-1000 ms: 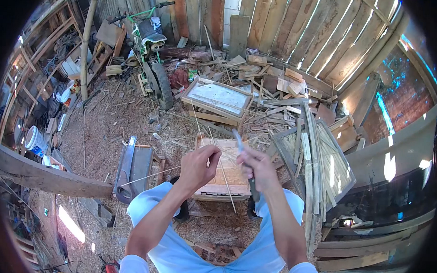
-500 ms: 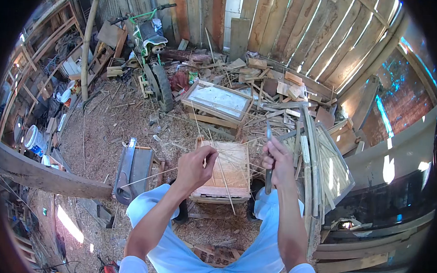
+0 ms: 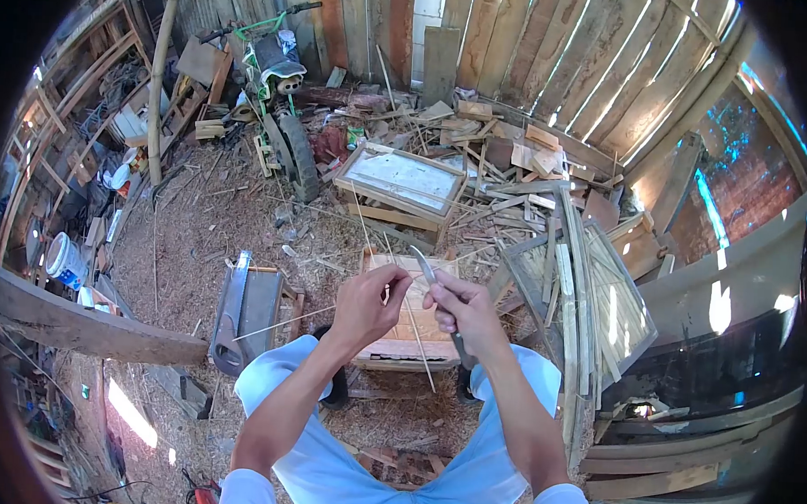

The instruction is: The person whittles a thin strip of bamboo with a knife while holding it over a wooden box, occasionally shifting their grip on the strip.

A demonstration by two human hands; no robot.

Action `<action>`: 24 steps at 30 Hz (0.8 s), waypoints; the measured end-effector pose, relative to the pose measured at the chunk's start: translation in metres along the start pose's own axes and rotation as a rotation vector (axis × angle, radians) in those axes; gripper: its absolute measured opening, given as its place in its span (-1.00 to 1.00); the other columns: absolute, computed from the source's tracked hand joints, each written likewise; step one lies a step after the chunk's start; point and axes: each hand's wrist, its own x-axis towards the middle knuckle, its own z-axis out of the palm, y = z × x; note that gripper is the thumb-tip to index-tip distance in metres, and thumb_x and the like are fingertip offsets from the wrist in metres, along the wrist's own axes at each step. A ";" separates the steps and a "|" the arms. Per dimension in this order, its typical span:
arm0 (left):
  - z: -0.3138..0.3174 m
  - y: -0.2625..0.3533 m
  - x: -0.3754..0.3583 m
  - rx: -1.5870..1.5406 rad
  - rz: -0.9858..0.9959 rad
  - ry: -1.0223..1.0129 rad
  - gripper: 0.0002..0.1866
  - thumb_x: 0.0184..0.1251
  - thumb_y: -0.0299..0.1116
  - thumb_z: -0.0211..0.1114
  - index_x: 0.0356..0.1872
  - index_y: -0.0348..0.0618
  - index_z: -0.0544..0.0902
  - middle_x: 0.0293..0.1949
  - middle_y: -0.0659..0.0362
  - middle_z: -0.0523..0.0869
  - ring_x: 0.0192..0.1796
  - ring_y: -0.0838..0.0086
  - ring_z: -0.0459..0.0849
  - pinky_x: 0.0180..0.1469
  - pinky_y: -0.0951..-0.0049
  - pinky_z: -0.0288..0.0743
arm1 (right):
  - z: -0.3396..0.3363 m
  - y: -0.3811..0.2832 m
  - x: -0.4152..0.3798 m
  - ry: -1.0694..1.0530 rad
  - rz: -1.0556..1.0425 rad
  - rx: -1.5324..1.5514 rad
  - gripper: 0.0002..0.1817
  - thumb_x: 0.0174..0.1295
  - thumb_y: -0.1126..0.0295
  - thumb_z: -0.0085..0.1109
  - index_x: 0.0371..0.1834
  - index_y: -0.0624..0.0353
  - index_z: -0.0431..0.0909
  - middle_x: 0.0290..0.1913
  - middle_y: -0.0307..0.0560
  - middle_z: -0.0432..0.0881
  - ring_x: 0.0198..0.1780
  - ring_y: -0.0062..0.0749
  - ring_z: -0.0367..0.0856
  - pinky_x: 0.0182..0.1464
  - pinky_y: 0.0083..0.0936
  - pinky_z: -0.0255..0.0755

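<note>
My left hand (image 3: 368,302) is closed in a pinch on a thin wooden strip (image 3: 420,346), which slants down toward the front of a low wooden box-like stand (image 3: 389,348). In my right hand (image 3: 466,315) is a knife (image 3: 423,265), its curved blade angled up and left. The blade tip is close beside my left fingers, overlapping the strips in this view. Both hands hover over the stand, between my knees. Other thin strips lie across its top.
A handsaw (image 3: 231,317) rests on a small dark-topped stool (image 3: 261,305) at left. Beyond the stand lies a framed white panel (image 3: 404,176), with scrap wood (image 3: 513,158) behind it. Long slats (image 3: 573,293) lean at right. A small motorbike (image 3: 288,132) and a bucket (image 3: 65,260) are farther off.
My right hand has moved left with the knife, bringing the blade from upright at the right to beside my left fingers. My left hand has shifted slightly right, still pinching.
</note>
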 end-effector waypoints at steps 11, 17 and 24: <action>-0.009 -0.004 -0.003 -0.019 0.000 0.013 -0.90 0.21 -0.40 0.31 -0.38 -0.21 0.65 -0.56 0.08 0.66 -0.61 0.36 0.59 -0.54 0.42 0.39 | -0.032 -0.022 0.002 0.197 -0.081 0.082 -0.68 0.36 0.43 0.07 0.14 0.27 0.48 -0.36 -0.18 0.56 -0.60 -0.74 0.27 -0.63 -0.79 0.15; -0.002 -0.005 -0.005 0.009 0.113 0.070 -0.93 0.19 -0.43 0.32 -0.37 -0.19 0.64 -0.51 0.10 0.67 -0.60 0.37 0.58 -0.53 0.42 0.39 | -0.003 -0.003 -0.001 0.085 0.042 0.032 -0.69 0.34 0.45 0.09 0.13 0.24 0.50 -0.35 -0.16 0.56 -0.59 -0.71 0.28 -0.61 -0.77 0.17; -0.006 -0.008 -0.005 -0.014 0.046 0.076 -0.94 0.17 -0.45 0.34 -0.37 -0.17 0.64 -0.50 0.12 0.67 -0.58 0.38 0.58 -0.52 0.44 0.40 | -0.027 -0.020 0.002 0.168 -0.079 0.087 -0.67 0.37 0.43 0.04 0.18 0.20 0.48 -0.34 -0.20 0.54 -0.58 -0.76 0.27 -0.60 -0.80 0.18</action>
